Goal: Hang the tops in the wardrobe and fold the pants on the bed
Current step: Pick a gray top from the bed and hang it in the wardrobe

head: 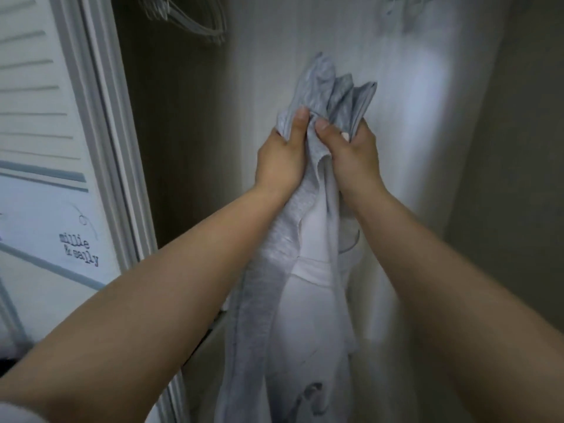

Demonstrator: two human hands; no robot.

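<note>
Grey fabric of the top (320, 190) is bunched between the left hand (282, 158) and right hand (355, 157), fingers clamped on it, below the hangers (195, 18); bunched so, it may slip or hang crooked.

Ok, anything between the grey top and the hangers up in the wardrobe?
Nothing visible. Both the left hand and right hand grip the bunched grey top inside the open wardrobe; the hangers hang up-left, with only bare back wall between.
</note>
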